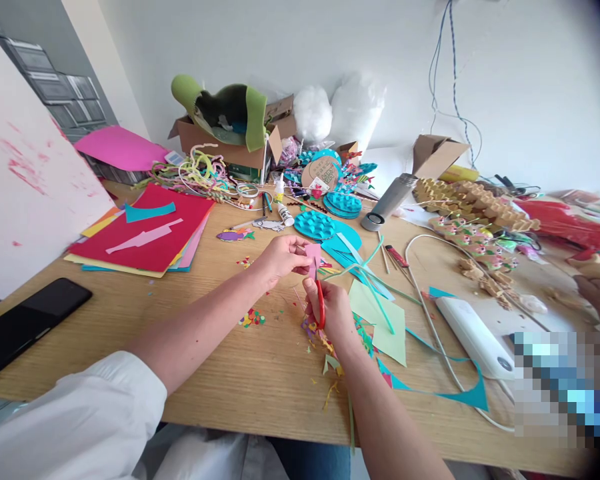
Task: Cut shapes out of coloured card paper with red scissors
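Note:
Between the fingertips of my left hand is a small piece of pink paper, raised a little above the table. My right hand grips red-handled scissors just below it. The scissor blades meet the lower edge of the paper; how far they are parted is too small to tell. Under and beside my right hand lie coloured paper scraps. A pile of small round paper dots sits to the left of it. Pale green paper lies to the right.
Coloured sheets are stacked at left, near a black phone. Behind my hands stand glue bottles, a paper fish and blue bumpy discs. A steel flask, a utility knife and a white power bank are at right.

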Motion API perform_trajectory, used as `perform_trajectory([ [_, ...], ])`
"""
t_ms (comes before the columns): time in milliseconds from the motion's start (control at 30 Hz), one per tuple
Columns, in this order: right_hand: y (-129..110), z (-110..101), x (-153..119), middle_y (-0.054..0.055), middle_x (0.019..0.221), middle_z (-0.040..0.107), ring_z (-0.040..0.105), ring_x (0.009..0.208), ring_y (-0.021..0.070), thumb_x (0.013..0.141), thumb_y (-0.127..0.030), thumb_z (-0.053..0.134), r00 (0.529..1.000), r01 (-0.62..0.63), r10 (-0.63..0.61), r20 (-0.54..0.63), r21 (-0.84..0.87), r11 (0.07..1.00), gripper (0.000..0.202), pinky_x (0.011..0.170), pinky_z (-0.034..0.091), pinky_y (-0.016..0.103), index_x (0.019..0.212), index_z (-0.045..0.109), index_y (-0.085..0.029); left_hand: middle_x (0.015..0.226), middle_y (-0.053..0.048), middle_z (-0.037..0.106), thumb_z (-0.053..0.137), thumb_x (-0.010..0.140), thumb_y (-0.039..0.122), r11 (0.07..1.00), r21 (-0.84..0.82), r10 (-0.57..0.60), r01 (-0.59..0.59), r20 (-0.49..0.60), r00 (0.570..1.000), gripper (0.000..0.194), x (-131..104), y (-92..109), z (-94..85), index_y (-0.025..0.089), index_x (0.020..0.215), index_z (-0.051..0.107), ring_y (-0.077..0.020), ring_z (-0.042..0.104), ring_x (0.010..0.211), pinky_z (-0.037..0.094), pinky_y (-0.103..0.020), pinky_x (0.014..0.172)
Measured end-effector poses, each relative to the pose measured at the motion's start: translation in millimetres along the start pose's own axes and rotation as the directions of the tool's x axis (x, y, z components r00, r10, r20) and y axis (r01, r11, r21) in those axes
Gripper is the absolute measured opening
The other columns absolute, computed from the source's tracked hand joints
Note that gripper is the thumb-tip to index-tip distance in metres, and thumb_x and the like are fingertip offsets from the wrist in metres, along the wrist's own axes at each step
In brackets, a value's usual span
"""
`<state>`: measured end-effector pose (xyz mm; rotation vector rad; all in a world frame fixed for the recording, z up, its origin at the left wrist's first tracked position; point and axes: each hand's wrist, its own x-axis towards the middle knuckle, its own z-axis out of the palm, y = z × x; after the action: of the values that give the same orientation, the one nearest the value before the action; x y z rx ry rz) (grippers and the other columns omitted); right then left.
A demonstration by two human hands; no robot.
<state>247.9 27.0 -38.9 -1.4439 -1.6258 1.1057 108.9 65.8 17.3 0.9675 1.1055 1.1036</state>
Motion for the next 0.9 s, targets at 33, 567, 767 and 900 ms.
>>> perform_trajectory([
  [33, 0.1, 0.0, -0.1, 0.001, 0.045, 0.055, 0.050, 0.035, 0.0125, 0.080, -0.065, 0.055, 1.000, 0.002, -0.002, -0.003, -0.001, 1.000, 0.051, 0.033, 0.034, 0.021, 0.061, 0.052, -0.018, 0.064, 0.000, 0.065, 0.061, 0.068, -0.006, 1.000, -0.001, -0.002, 0.002, 0.000, 1.000, 0.026, 0.0, -0.1, 0.0, 0.011, 0.088, 0.063, -0.0103, 0.061, 0.056, 0.050, -0.025, 0.060],
  [567, -1.4, 0.2, -1.6, 0.001, 0.045, 0.055, 0.049, 0.035, 0.0123, 0.081, -0.064, 0.053, 1.000, 0.010, -0.011, -0.007, -0.056, 0.998, 0.051, 0.035, 0.034, 0.021, 0.059, 0.048, -0.019, 0.063, 0.001, 0.062, 0.063, 0.069, -0.004, 0.999, 0.006, 0.034, -0.034, -0.004, 0.999, 0.024, 3.0, -1.7, -4.1, 0.011, 0.088, 0.063, -0.0085, 0.059, 0.054, 0.048, -0.022, 0.057],
  [767, -1.1, -0.1, -1.6, 0.001, 0.046, 0.056, 0.051, 0.034, 0.0128, 0.081, -0.064, 0.054, 1.000, -0.004, 0.004, 0.000, -0.023, 1.000, 0.051, 0.034, 0.036, 0.021, 0.060, 0.050, -0.018, 0.066, -0.001, 0.064, 0.060, 0.070, -0.005, 1.000, 0.012, 0.023, -0.023, 0.024, 0.999, 0.024, 1.4, -2.9, -2.9, 0.010, 0.088, 0.061, -0.0107, 0.061, 0.056, 0.050, -0.025, 0.058],
  [900, -1.4, 0.1, -1.6, 0.002, 0.046, 0.056, 0.051, 0.035, 0.0125, 0.080, -0.065, 0.054, 1.000, 0.004, -0.004, -0.007, -0.022, 1.000, 0.051, 0.034, 0.036, 0.020, 0.061, 0.051, -0.018, 0.066, -0.001, 0.064, 0.062, 0.070, -0.006, 1.000, 0.011, 0.027, -0.027, 0.012, 1.000, 0.024, 0.9, -2.8, -2.1, 0.009, 0.088, 0.062, -0.0095, 0.060, 0.055, 0.050, -0.024, 0.058],
])
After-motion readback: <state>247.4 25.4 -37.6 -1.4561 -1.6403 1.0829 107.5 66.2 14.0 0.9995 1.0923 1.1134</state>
